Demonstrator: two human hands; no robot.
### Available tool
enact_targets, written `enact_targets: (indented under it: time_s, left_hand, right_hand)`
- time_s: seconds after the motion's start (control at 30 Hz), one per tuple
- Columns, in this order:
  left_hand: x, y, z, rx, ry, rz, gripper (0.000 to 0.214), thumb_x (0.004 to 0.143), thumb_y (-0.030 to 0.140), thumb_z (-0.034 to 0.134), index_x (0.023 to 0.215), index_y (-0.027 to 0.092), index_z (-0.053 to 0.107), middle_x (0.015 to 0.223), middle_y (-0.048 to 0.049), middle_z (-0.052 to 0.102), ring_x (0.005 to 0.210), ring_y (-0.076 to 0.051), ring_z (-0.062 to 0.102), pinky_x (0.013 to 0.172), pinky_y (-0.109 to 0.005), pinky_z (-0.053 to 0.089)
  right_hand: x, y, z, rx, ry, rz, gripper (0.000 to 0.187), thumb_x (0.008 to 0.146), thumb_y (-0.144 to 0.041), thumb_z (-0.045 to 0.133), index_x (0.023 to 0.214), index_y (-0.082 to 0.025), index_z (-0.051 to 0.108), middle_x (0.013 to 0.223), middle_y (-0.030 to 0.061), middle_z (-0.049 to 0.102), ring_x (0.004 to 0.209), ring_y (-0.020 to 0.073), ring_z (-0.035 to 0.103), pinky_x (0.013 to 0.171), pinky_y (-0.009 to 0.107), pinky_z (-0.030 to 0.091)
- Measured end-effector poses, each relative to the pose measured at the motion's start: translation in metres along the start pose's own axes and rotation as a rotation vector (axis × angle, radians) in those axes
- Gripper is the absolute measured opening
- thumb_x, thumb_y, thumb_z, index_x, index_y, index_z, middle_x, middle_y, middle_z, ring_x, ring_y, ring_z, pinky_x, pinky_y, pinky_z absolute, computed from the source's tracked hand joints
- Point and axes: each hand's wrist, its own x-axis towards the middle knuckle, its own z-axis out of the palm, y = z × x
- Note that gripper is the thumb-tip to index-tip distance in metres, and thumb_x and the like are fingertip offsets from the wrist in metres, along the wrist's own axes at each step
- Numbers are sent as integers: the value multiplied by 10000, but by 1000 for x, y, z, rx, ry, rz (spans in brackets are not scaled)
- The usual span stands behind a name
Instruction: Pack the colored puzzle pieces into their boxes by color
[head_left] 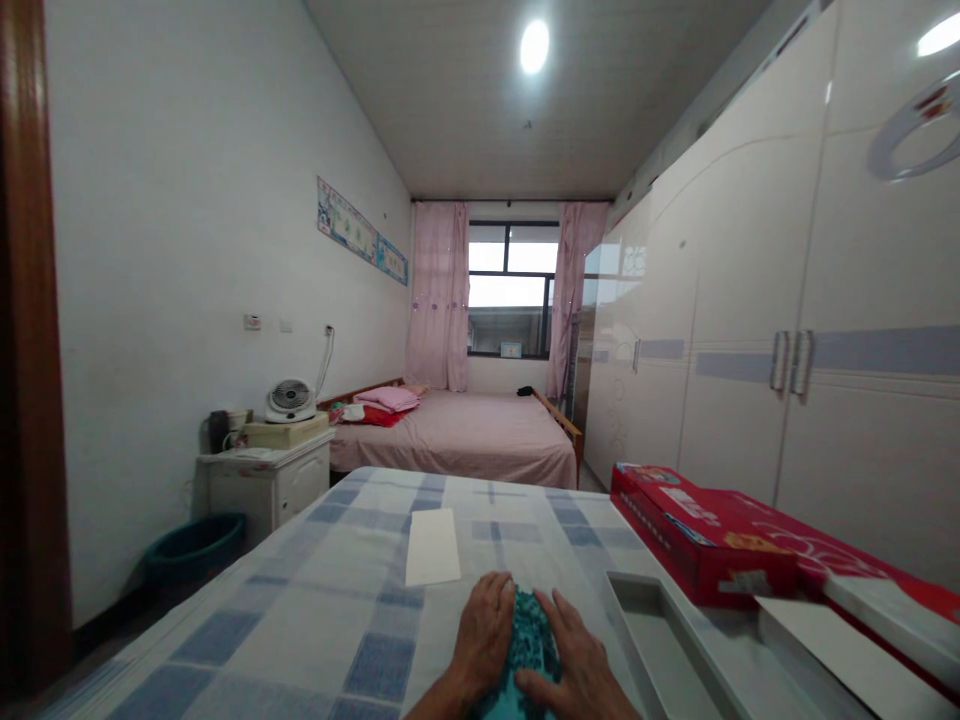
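A teal, dark-patterned cloth (531,635) lies on the checked bed cover near the bottom centre, bunched or folded between my hands. My left hand (484,630) presses along its left side, fingers close together. On the right side, my right hand (574,655) grips it with the thumb across its near part and the fingers along its edge. The lower end of the cloth runs out of view. Just beyond my left hand lies a flat white card (433,547). To the right of my right hand sits a shallow grey-white tray (664,640).
Red boxes (705,540) lie along the right side, with a white box lid (855,650) in front of them. White wardrobes (735,300) line the right wall. Beyond stands a pink bed (472,430). At left are a fan (291,400) on a cabinet and a teal bin (196,550).
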Motion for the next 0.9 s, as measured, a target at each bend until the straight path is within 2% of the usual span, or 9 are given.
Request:
enact_targets:
  time_s: [0.13,0.27,0.37,0.47,0.57,0.7,0.8,0.9]
  left_hand:
    - [0,13,-11,-368,29,-95,524,928,457,279,1252,133,534,1317,-136,542,1276,-209,447,1143,-366,272]
    - [0,24,-15,-606,69,-112,563,881,540,381,1213,127,571,1294,-151,549,1264,-234,453,1139,-374,262]
    - [0,24,-14,-790,97,-191,553,813,571,507,1163,156,613,1287,-148,557,1249,-268,468,1112,-400,297]
    - [2,22,-13,-1025,120,-308,523,747,562,605,1114,190,632,1332,-147,519,1195,-301,515,1012,-440,410]
    - [5,26,-14,-1244,159,-378,429,738,494,643,1037,188,648,1305,-146,534,1110,-293,575,913,-433,478]
    - [7,39,-21,-1464,158,-441,304,798,408,598,957,157,659,1152,-129,619,989,-227,630,896,-370,485]
    - [8,45,-26,-1564,151,-490,263,834,378,555,896,145,661,980,-106,668,903,-195,647,880,-341,491]
    - [7,47,-29,-1628,147,-513,267,857,367,520,862,139,659,896,-93,678,849,-182,650,846,-325,501]
  right_hand:
    - [12,-3,14,35,6,-63,895,662,-405,631,1446,-89,339,1498,184,289,1398,330,230,1145,477,176]
    - [10,-4,19,143,77,-102,864,654,-316,608,1436,-59,345,1496,178,307,1396,305,250,1151,448,194]
    - [6,-4,18,191,122,-131,831,664,-306,609,1418,-52,370,1475,181,348,1384,293,276,1152,440,197]
    - [6,-4,16,223,155,-150,795,670,-304,617,1399,-74,401,1455,171,381,1366,279,305,1147,436,215]
    - [7,-3,16,287,201,-152,810,659,-294,643,1400,-93,384,1449,165,385,1354,268,318,1136,434,244]
    - [8,-1,17,378,243,-187,829,648,-294,684,1397,-142,364,1446,147,371,1355,262,310,1132,445,250]
    - [8,-2,15,424,269,-231,834,638,-287,706,1387,-172,358,1417,130,386,1329,253,342,1117,433,280]
    - [8,-4,12,459,308,-282,811,630,-262,721,1361,-194,377,1357,107,432,1278,239,393,1088,411,323]
